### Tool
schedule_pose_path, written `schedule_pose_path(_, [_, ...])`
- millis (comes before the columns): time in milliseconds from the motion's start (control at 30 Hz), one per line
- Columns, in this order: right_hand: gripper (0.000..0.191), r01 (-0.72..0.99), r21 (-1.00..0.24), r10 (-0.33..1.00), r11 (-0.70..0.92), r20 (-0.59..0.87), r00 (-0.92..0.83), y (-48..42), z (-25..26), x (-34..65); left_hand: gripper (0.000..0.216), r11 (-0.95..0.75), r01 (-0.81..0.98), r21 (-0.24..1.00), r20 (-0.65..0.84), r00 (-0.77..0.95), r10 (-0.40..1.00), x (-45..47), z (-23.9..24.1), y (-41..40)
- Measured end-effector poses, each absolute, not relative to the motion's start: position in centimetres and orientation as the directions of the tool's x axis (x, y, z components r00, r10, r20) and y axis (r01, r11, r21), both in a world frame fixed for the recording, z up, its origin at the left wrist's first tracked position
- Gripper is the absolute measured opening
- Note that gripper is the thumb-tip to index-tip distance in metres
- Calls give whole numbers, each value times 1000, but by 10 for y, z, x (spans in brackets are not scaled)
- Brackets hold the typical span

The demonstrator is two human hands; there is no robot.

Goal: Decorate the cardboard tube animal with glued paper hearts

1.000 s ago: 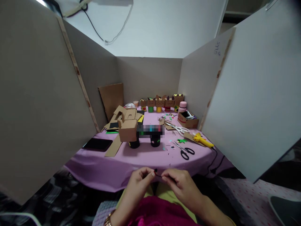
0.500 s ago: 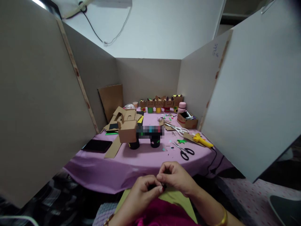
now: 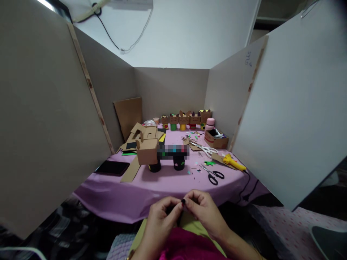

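Observation:
My left hand (image 3: 165, 216) and my right hand (image 3: 203, 208) meet above my lap, just in front of the table's edge. Both are closed in a pinch, thumb against forefinger. Between their fingertips is a small black piece (image 3: 183, 201), too small to tell its kind. Beyond them on the table stands a cardboard box head (image 3: 148, 151) with ears, on a black cup (image 3: 154, 166). To its right is another black cup (image 3: 179, 164) with coloured spots; its upper part is blurred out.
Black-handled scissors (image 3: 213, 175), a yellow glue gun (image 3: 233, 162) and a green cutout (image 3: 209, 163) lie on the right. A dark tablet (image 3: 112, 168) and cardboard strip (image 3: 131, 171) lie left. Several box-headed figures (image 3: 183, 118) stand at the back, near an open box (image 3: 217, 139). Panels enclose three sides.
Both hands have risen slightly, and the left fingertips have turned upward. The black piece now shows at the top between the fingertips. Things on the table have stayed in place.

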State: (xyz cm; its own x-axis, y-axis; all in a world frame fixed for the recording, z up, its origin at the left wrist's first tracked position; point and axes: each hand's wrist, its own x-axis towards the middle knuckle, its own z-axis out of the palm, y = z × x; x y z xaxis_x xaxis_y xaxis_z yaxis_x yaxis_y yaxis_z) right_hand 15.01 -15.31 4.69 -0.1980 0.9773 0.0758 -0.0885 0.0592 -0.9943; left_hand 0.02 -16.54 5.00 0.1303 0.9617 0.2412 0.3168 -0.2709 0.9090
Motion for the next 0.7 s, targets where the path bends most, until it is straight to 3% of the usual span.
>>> schedule_pose_path(200, [26, 69, -976, 968, 205, 192, -162, -158, 47, 149, 17, -326, 369, 870, 331, 52, 942, -2, 49, -165])
schedule_pose_path(333, [23, 146, -951, 952, 271, 243, -188, -160, 48, 147, 15, -318, 301, 899, 336, -9, 942, -2, 49, -165])
schedule_pose_path(567, [23, 140, -945, 936, 297, 259, -240, -161, 49, 147, 22, -87, -19, 996, 87, 8, 996, 2, 50, -161])
schedule_pose_path(700, [24, 69, -946, 941, 318, 305, -148, -161, 47, 150, 28, 10, -95, 995, -8, 23, 1000, 3, 50, -161])
